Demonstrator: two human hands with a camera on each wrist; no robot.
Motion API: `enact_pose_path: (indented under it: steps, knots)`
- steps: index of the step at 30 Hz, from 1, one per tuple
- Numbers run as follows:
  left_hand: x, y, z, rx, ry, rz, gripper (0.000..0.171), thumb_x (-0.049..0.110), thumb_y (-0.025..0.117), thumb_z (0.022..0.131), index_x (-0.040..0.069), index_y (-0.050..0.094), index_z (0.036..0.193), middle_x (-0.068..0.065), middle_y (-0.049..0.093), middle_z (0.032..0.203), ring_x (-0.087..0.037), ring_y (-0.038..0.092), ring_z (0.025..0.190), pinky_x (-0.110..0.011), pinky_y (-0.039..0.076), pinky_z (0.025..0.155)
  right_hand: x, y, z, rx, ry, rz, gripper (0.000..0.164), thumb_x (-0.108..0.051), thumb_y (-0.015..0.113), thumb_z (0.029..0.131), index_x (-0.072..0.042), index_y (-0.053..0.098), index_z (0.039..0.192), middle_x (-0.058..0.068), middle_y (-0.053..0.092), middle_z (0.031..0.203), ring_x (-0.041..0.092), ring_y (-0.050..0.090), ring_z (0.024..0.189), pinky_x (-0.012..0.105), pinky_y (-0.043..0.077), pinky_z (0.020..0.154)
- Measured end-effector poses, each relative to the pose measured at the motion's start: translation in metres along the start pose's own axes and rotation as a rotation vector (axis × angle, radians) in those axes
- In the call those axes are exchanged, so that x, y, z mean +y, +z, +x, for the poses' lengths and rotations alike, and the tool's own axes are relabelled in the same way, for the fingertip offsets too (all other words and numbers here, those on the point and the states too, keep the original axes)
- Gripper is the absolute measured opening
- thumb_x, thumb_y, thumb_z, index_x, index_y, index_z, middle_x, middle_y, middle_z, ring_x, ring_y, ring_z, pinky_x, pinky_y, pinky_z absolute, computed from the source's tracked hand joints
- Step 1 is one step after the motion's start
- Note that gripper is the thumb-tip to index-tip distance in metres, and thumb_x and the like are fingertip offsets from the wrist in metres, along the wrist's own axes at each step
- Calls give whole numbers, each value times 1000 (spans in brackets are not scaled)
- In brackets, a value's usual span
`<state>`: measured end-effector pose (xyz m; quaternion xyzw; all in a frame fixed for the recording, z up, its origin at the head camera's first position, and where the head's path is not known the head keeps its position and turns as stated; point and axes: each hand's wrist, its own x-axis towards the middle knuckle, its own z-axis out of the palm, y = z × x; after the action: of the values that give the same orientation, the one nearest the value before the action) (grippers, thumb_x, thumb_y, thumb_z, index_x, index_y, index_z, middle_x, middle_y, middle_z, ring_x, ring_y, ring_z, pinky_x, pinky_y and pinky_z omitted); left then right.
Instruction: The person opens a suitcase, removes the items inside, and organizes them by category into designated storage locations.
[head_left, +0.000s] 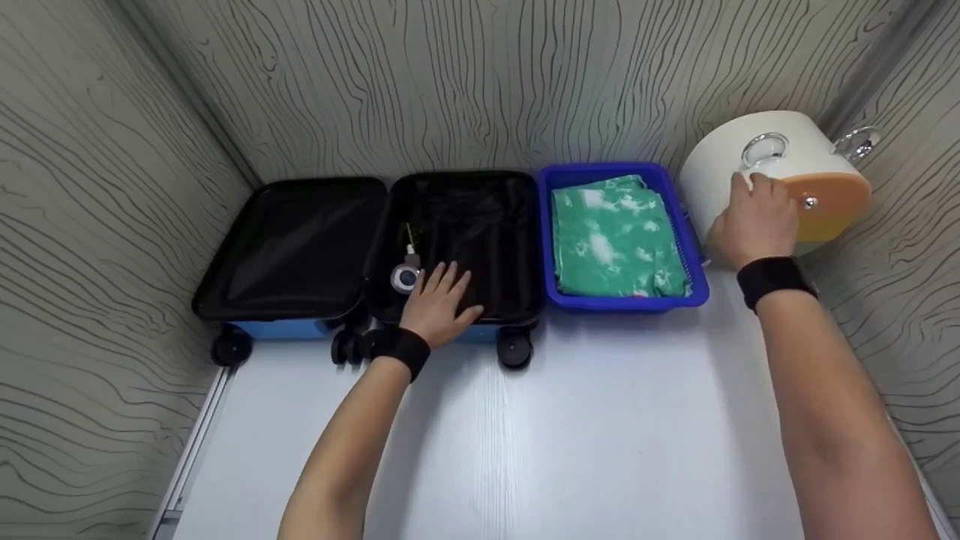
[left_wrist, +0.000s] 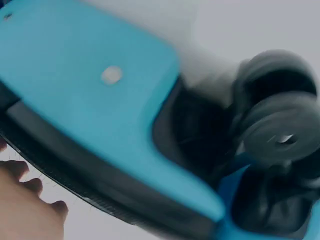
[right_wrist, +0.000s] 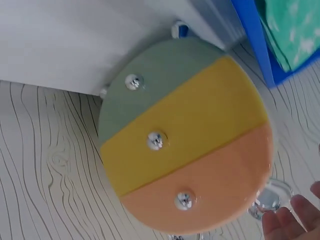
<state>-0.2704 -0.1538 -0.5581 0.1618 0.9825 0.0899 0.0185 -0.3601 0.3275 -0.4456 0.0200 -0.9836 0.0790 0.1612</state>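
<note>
My left hand (head_left: 436,304), fingers spread, reaches over the near edge of an open suitcase (head_left: 480,225) with a black lining and light-blue shell. Close to its fingertips is a small round white-and-grey object (head_left: 406,278) with a dark centre and a narrow strip. The left wrist view catches the blue shell (left_wrist: 95,75) and blurred wheels (left_wrist: 285,125). At the right, my right hand (head_left: 757,221) rests by the side of a white drum-shaped box (head_left: 720,161), fingers near a clear ring handle (right_wrist: 272,197). Its front has orange, yellow and green sections with silvery knobs (right_wrist: 156,141).
The suitcase's other half (head_left: 300,247) lies open at the left. Between suitcase and box stands a blue plastic basket (head_left: 626,303) holding folded green-and-white cloth (head_left: 615,240). Wood-patterned panels (head_left: 450,82) wall in the white table (head_left: 555,435) at the back and sides.
</note>
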Motion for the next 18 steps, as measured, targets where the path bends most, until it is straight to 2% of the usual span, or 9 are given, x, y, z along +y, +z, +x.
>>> enact_pose_path:
  steps: [3, 7, 10, 13, 18]
  knots:
    - [-8, 9, -13, 28, -29, -26, 80, 71, 38, 101, 16, 39, 159, -13, 36, 162, -32, 31, 150, -53, 22, 121, 4, -8, 16, -4, 24, 70, 62, -7, 44, 95, 11, 31, 152, 39, 27, 153, 57, 25, 141, 69, 23, 112]
    - [-11, 21, -20, 96, -34, 10, 86, 80, 39, 94, 15, 57, 147, -12, 56, 143, -32, 51, 132, -51, 37, 111, 11, -22, 36, -98, 88, 138, 72, -9, 39, 97, 7, 9, 160, 35, -1, 164, 53, 0, 150, 67, 9, 118]
    - [-12, 27, -21, 134, -37, 51, 84, 81, 39, 93, 15, 63, 138, -10, 61, 133, -31, 55, 122, -50, 40, 106, 15, -32, 48, -170, 121, 170, 76, -9, 34, 96, 4, -6, 160, 33, -17, 163, 52, -12, 150, 65, 3, 119]
    - [-11, 30, -22, 145, -47, 63, 78, 79, 40, 95, 16, 65, 134, -9, 63, 129, -30, 57, 118, -50, 41, 104, 22, -38, 59, -238, 102, 184, 82, -6, 34, 93, 4, -14, 158, 32, -28, 160, 53, -19, 148, 60, -4, 120]
    - [-11, 32, -21, 124, -39, 50, 76, 77, 36, 97, 16, 65, 132, -8, 63, 126, -29, 58, 115, -50, 41, 103, 33, -46, 68, -381, 41, 226, 85, -4, 34, 89, 5, -18, 156, 35, -32, 155, 56, -19, 145, 66, 0, 118]
